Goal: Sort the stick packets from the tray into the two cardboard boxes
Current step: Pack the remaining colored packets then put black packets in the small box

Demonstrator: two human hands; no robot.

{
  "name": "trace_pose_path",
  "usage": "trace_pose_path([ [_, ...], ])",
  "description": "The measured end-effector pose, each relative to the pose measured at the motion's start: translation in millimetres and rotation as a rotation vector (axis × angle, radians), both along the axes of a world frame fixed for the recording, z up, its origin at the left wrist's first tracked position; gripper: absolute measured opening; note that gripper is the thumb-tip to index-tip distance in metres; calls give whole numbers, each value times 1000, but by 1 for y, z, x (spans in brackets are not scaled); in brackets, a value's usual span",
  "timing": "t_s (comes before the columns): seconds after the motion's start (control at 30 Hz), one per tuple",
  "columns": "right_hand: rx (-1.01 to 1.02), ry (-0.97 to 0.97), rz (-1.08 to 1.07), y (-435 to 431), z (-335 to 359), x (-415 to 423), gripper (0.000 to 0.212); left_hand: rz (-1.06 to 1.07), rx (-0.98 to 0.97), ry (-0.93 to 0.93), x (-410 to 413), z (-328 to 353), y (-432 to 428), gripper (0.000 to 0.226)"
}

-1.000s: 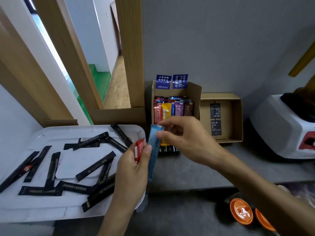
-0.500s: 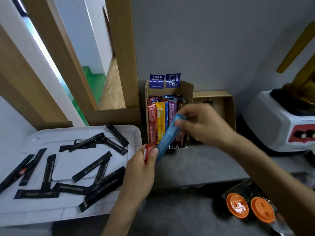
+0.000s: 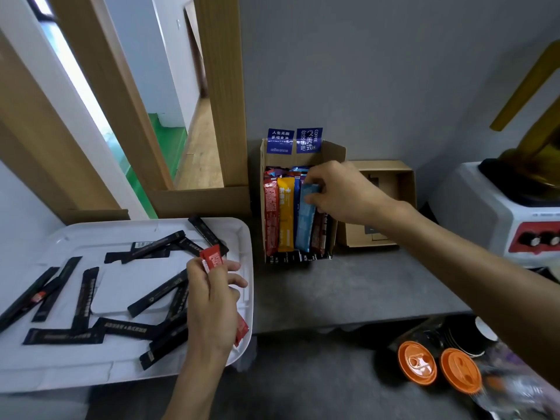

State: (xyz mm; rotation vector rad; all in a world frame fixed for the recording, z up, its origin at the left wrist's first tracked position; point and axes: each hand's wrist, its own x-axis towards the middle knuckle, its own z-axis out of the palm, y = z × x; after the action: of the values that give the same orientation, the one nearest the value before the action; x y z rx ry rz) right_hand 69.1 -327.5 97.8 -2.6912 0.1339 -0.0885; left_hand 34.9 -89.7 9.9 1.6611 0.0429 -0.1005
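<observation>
Blue packet (image 3: 306, 219) stands in the tall box (image 3: 333, 153), pinched by right hand (image 3: 342, 192); left hand (image 3: 212, 301) grips a red packet (image 3: 212, 259).

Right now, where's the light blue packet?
In the head view, the light blue packet is in the right hand, going into the taller cardboard box, between the yellow packet and darker packets.

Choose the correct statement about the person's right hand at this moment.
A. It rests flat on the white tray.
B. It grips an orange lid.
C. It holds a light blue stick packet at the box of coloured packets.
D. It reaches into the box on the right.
C: the right hand pinches the light blue packet among the coloured ones in the left cardboard box.
</observation>
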Motion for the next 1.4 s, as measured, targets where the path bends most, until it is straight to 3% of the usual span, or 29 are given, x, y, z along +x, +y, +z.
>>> trace_pose_path([
  [0.2, -279, -178, 25, 7, -16, -6, 47, 23, -16, -32, 3, 1, 3, 14],
  [0.4, -304, -192, 49, 14, -19, -8, 54, 31, 101, -158, 4, 1, 5, 9],
  [0.53, -33, -349, -144, 21, -22, -44, 37, -27, 91, -212, 4, 9, 5, 5],
  [0.7, 300, 15, 10, 69, -73, -99, 35, -190, 29, -263, 2, 25, -13, 14],
  [0.83, 452, -29, -108, 75, -95, -98, 14, -253, 4, -291, 8, 32, -26, 14],
  [0.97, 921, -49, -126, 67, -90, -97, 11, -181, -107, -262, 17, 32, -22, 11],
  [1.07, 1064, -134, -145, 44, -59, -95, 23, -159, -17, -247, 21, 21, -13, 7],
  [1.17, 774, -196, -129, 23, -17, -73, 13, -324, 161, -157, 21, 6, -10, 8],
  [1.27, 323, -92, -51, 13, 15, -40, 12, -257, 231, -140, 19, -4, -2, 10],
  [1.4, 182, 60, 30, 12, 14, -10, 15, -152, 267, -120, 20, -12, 13, 8],
])
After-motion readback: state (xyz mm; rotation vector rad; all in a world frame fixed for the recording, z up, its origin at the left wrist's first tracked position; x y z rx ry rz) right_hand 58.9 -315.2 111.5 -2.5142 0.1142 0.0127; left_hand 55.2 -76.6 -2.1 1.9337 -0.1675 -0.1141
